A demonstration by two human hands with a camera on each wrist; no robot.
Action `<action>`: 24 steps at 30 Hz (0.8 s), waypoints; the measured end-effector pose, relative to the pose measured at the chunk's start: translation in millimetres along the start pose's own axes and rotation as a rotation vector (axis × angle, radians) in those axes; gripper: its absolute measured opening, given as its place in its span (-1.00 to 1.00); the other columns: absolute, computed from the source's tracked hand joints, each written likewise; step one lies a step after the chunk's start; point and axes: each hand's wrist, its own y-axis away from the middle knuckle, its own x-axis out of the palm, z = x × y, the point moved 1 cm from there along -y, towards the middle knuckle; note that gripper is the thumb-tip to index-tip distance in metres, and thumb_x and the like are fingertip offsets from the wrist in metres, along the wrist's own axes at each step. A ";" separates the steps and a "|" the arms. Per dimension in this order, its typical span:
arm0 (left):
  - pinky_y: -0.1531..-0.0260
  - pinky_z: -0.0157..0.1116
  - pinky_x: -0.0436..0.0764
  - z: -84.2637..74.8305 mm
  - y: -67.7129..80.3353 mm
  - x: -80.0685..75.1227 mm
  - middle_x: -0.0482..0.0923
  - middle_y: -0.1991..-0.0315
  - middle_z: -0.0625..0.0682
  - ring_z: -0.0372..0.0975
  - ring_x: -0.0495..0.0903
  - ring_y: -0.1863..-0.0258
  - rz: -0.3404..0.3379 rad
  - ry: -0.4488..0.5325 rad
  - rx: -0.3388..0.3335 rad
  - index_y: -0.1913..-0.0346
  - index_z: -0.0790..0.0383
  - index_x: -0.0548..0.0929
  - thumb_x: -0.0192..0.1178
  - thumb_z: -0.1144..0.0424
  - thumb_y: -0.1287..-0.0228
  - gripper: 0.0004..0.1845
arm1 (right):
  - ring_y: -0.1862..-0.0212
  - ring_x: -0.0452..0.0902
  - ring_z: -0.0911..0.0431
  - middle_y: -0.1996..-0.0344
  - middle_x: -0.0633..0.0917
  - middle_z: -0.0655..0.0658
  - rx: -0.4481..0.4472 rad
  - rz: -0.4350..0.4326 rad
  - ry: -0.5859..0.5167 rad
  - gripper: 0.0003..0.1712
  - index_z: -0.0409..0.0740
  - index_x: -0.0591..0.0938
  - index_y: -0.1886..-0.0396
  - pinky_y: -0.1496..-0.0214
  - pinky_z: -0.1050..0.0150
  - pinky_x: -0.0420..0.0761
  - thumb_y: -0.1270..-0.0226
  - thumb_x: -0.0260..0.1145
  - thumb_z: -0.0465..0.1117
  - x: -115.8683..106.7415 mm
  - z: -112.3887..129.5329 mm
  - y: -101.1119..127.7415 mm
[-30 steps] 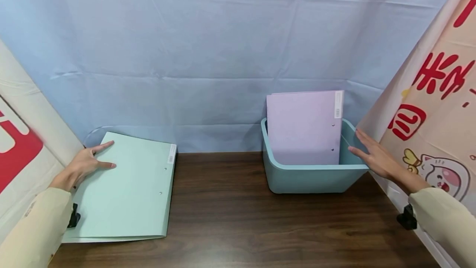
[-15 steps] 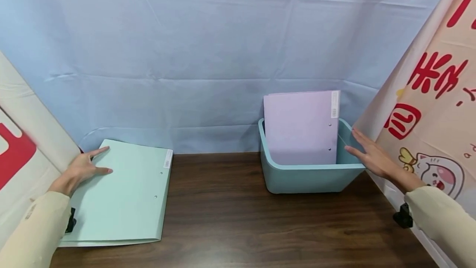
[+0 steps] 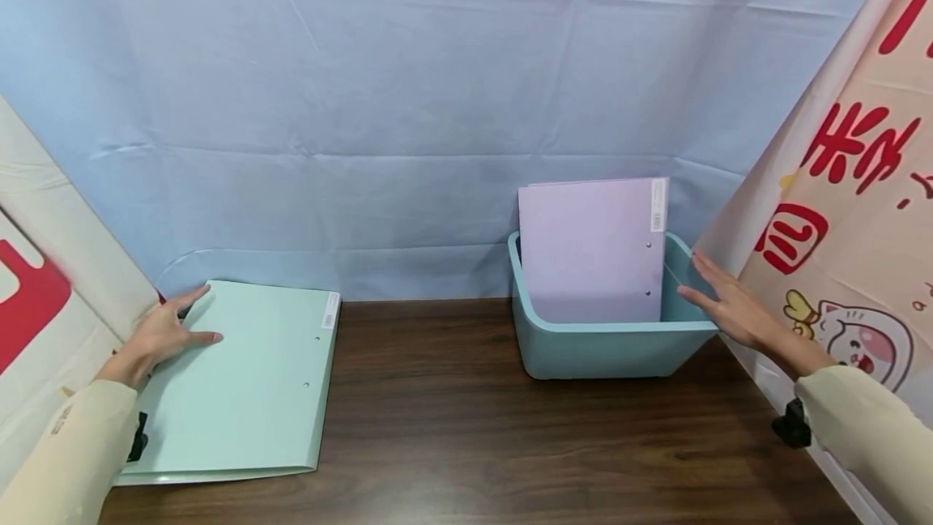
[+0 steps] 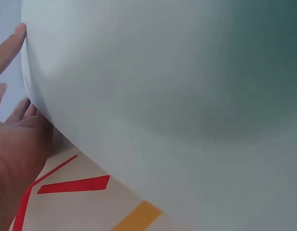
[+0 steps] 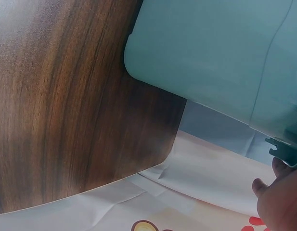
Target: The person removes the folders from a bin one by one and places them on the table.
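A mint green folder (image 3: 248, 379) lies flat on the left of the dark wooden table (image 3: 452, 428). My left hand (image 3: 164, 330) rests on its far left corner with straight fingers; up close, the left wrist view is filled by the green folder (image 4: 177, 96) with fingertips (image 4: 11, 43) at its edge. A lilac folder (image 3: 590, 249) stands upright in a teal bin (image 3: 605, 351) at the right. My right hand (image 3: 725, 306) lies flat against the bin's right rim, fingers straight. The right wrist view shows the bin's outer wall (image 5: 211, 53).
A blue cloth backdrop (image 3: 437, 104) hangs behind the table. Printed banners stand at the left (image 3: 36, 298) and right (image 3: 853, 225) sides. Bare wood lies between the green folder and the bin.
The view shifted slightly; the green folder and my left hand sit a little further left than a second ago. My right hand stays on the bin.
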 end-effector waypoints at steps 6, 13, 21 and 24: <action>-0.30 0.51 0.20 1.4 0.3 -0.1 -0.18 -0.58 0.64 0.61 -0.04 -0.47 0.032 -0.009 0.030 -0.70 0.33 -0.10 0.63 0.12 -0.13 0.31 | -0.60 -0.29 -0.58 -0.68 -0.23 -0.45 0.000 0.001 -0.003 0.03 -0.13 -0.32 -0.74 -0.33 -0.73 -0.03 -0.68 0.06 0.16 -0.5 0.1 -1.1; -0.25 0.52 0.28 1.6 3.2 0.0 -0.18 -0.57 0.67 0.64 0.03 -0.43 0.096 -0.014 0.057 -0.68 0.44 -0.16 0.61 0.11 -0.18 0.31 | -0.61 -0.29 -0.57 -0.68 -0.23 -0.45 -0.003 0.003 -0.005 0.04 -0.15 -0.31 -0.74 -0.35 -0.72 -0.05 -0.67 0.06 0.16 -1.1 -0.1 -1.1; -0.19 0.40 0.48 -2.8 4.8 0.5 -0.06 -0.53 0.71 0.58 0.21 -0.36 0.063 -0.032 0.090 -0.67 0.47 -0.08 0.57 0.11 -0.24 0.23 | -0.60 -0.29 -0.58 -0.68 -0.24 -0.46 0.003 0.018 -0.010 0.04 -0.14 -0.32 -0.74 -0.34 -0.72 -0.03 -0.68 0.05 0.17 -0.2 0.0 -0.6; -0.18 0.36 0.50 -4.6 5.5 1.4 -0.03 -0.51 0.72 0.56 0.22 -0.37 0.063 -0.038 0.075 -0.68 0.43 -0.09 0.55 0.07 -0.26 0.22 | -0.60 -0.29 -0.58 -0.68 -0.24 -0.46 0.007 0.018 -0.008 0.04 -0.15 -0.32 -0.74 -0.35 -0.72 -0.03 -0.68 0.06 0.18 -1.0 0.5 -1.4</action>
